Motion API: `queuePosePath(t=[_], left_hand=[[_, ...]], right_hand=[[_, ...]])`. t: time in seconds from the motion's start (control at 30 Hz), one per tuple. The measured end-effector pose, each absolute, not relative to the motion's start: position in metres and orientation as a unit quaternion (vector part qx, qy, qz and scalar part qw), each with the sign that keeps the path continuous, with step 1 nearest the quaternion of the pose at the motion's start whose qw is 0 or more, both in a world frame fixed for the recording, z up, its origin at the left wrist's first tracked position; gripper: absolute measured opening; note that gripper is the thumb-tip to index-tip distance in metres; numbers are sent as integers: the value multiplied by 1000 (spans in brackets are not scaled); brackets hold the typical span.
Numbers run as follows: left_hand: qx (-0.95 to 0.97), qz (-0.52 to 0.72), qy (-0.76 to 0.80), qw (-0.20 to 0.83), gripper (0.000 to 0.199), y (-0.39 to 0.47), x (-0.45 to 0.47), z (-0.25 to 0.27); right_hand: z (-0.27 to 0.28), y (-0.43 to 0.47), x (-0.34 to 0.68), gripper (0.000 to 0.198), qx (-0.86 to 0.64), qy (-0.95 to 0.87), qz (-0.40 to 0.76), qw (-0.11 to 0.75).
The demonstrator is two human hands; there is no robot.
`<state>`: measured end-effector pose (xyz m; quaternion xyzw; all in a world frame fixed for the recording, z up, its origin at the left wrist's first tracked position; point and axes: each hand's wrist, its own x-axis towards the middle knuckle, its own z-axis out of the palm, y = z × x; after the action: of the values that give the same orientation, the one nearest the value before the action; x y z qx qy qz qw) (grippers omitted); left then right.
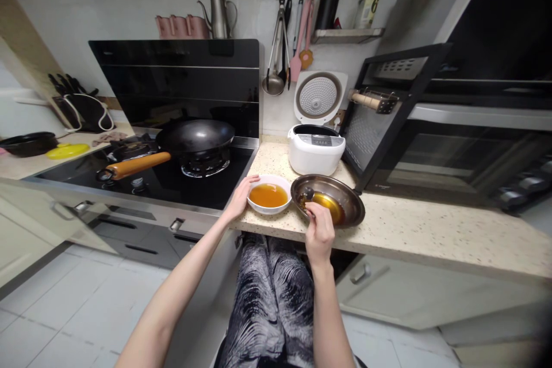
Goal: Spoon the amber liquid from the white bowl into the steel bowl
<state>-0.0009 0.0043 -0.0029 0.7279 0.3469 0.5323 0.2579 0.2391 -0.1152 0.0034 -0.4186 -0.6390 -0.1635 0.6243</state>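
Observation:
A white bowl of amber-brown liquid rests on the counter near its front edge. My left hand grips the bowl's left side, its fingers along the rim. Right beside it sits a dark metal basin, wide and shallow, with a yellowish liquid pooled inside. My right hand is over the basin's near rim, its fingers pinched on a small metal spoon. The spoon's head is inside the basin, at its left side; the fingers hide part of the handle.
Behind the basin stands a white rice cooker with its lid raised. A black wok with a wooden handle sits on the stove to the left. An oven stands on the right. Utensils such as tongs hang from a wall rail.

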Motion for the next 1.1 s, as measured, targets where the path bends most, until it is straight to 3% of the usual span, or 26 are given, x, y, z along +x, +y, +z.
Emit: queuePosePath(t=[0.27,0.67,1.1], left_hand=[[730,530,350,253,45,4,-1,-2],[724,536,346,261,45,6,-1,-5],[725,532,353,260,45,4,1,-3]], right_hand=[[1,-116,246,35,-418,-675,-166,585],[11,-125,210,16,-376,-557,-103,733],[-5,-106,185,17,-387,-631,-4,673]])
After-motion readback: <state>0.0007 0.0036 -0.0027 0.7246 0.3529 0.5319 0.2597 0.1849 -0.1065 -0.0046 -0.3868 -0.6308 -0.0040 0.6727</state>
